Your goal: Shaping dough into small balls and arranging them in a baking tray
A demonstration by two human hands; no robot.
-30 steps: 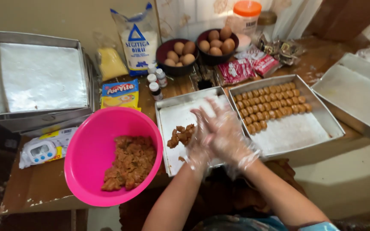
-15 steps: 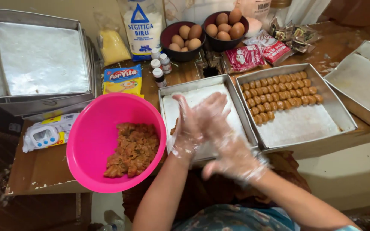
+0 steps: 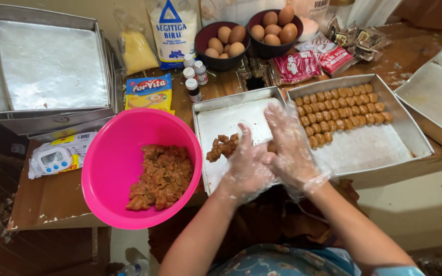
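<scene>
While left hand (image 3: 246,166) meets right hand (image 3: 290,145), dough pieces (image 3: 222,146) lie beside.

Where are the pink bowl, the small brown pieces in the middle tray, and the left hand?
pink bowl (image 3: 106,168): head view, bare inner wall left of the filling.
small brown pieces (image 3: 223,146): head view, middle of the pile.
left hand (image 3: 247,166): head view, back of the gloved hand.

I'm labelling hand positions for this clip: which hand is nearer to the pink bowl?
Left. The left hand hovers over the lined tray, just beside the pink bowl. The right hand presses against the left from the far side, nearer the tray of rolled pieces.
</scene>
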